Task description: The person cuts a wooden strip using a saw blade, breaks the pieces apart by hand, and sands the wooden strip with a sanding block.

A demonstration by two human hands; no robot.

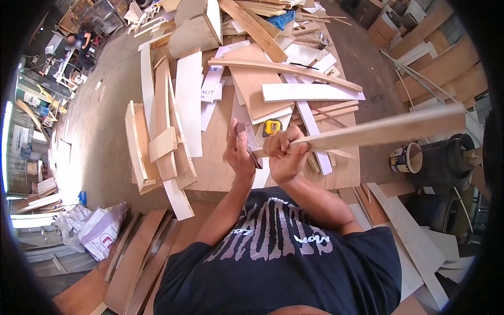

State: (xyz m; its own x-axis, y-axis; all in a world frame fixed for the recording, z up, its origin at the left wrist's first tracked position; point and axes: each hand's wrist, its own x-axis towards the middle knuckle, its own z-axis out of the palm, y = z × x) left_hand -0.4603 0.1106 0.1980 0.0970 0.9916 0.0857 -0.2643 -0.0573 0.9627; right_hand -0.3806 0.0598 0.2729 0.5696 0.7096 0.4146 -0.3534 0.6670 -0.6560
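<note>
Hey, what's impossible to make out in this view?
All in the head view:
- wooden strip: gripped part, covered by the right hand; outer end, blurred
- bucket: label wording, too small
- yellow tape measure: markings, too small
- distant person: handiwork, too small

Right hand [286,156] gripping a long wooden strip [383,128] that extends rightward from the grip, left hand [241,152] just left of it against a dark reddish piece [255,157], yellow tape measure [272,127] just beyond the grip, white board [310,93] farther out.
</note>
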